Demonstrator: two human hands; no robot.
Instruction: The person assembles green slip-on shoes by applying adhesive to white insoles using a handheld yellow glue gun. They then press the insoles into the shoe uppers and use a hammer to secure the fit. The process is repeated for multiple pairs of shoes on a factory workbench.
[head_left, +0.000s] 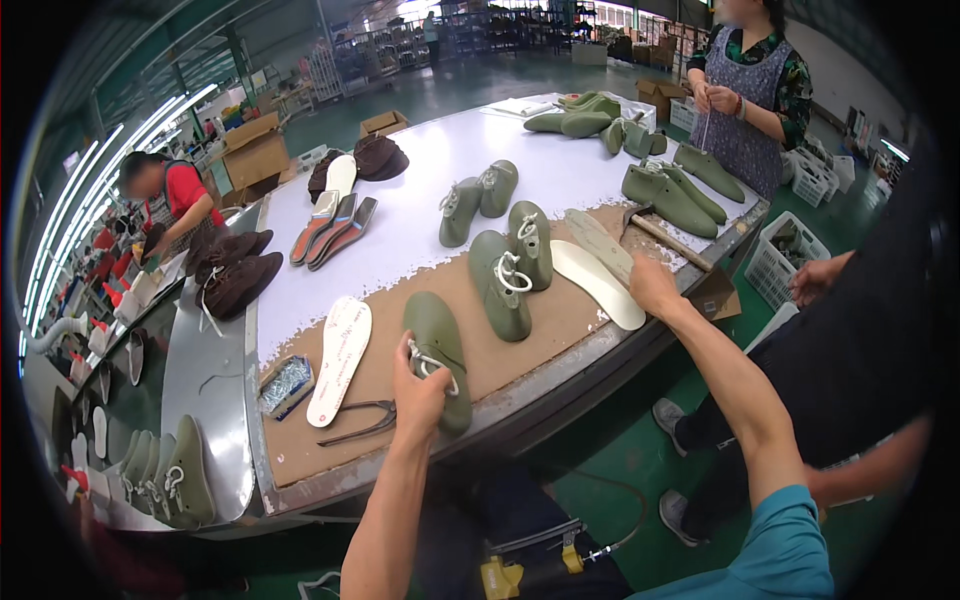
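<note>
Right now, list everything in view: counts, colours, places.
Table: one, whitish and brown, centre
Shoe lasts: many, green, table and lower left
Sole piece: one, olive, right side
Insoles: several, pale, table
Flat pieces: several, orange, table left
Shoes: several, brown, left
Hammer: one, tan handle, right edge
Pincers: one, dark, near edge
Small box: one, blue, near left
Crates: several, white, floor right
Cartons: several, brown, around table
People: several, mixed clothing, around
Left hand: one, bare, gripping last
Right hand: one, bare, gripping sole piece
</note>
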